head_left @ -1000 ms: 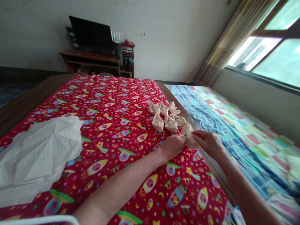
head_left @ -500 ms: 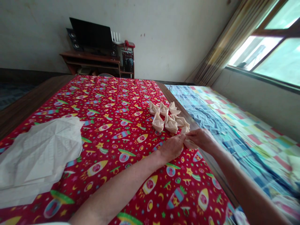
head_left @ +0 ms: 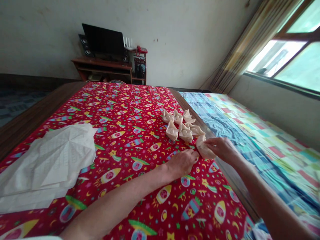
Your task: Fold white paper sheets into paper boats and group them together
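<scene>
My right hand (head_left: 221,148) pinches a cream folded paper piece (head_left: 205,149) at its right side, near the table's right edge. At the lower left edge of that piece, my left hand (head_left: 183,162) is closed with its fingers curled; whether they grip the paper is hidden. Just beyond my hands several folded paper pieces with pointed corners (head_left: 185,132) stand close together in rough rows. The piece in my right hand lies up against the nearest of them. Far to my left lies a stack of creased thin paper sheets (head_left: 50,163), some with faint writing.
A red cloth with rockets (head_left: 140,133) covers the table, whose brown wooden edge (head_left: 181,100) shows. To the right is a bed with a checked cover (head_left: 237,133). A desk (head_left: 102,63) with a monitor (head_left: 103,40) stands against the far wall.
My left hand has drawn back slightly to the left and down, showing more of the folded piece. My right hand has stayed on it. The view has shifted a little.
</scene>
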{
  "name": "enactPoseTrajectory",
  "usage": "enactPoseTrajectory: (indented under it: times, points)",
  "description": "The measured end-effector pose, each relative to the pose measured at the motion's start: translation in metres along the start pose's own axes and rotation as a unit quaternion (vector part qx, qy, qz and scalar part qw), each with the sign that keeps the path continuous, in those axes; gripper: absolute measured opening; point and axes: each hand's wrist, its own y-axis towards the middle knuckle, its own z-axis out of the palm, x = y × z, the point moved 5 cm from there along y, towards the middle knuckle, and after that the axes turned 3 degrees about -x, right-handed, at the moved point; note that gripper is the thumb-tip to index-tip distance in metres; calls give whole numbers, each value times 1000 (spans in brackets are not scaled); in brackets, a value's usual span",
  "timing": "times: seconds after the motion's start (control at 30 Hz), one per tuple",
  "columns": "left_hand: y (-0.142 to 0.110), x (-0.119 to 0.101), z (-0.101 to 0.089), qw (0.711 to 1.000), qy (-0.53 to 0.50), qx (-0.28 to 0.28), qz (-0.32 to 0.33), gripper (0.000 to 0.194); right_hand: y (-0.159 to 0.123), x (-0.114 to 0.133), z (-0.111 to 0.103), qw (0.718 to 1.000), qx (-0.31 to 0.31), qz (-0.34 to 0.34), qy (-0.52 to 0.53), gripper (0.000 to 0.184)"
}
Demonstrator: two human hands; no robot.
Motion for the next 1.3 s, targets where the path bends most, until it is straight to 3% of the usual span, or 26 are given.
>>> enactPoseTrajectory:
  times: [0.27, 0.43, 0.57, 0.87, 1.13, 1.3]
  points:
    - [-51, 2, -30, 998, 29, 45, 23, 23, -4, -1, -10, 999, 20, 40, 19, 27]
    - [-83, 13, -48, 1000, 0, 25, -8, 25, -4, -1, 2, 999, 34, 24, 32, 24]
    - [-99, 21, -53, 999, -30, 7, -37, 27, -3, 1, 4, 999, 5, -2, 46, 26]
    - [-102, 25, -49, 998, -57, -20, -36, 25, 0, 13, 3, 999, 14, -1, 48, 27]
    - [-102, 27, -48, 997, -61, -29, -31, 26, 9, -16, -12, 992, -103, 54, 46, 33]
    - [-101, 27, -48, 998, -57, -29, -26, 26, 30, -24, 4, 992, -20, -16, 124, 38]
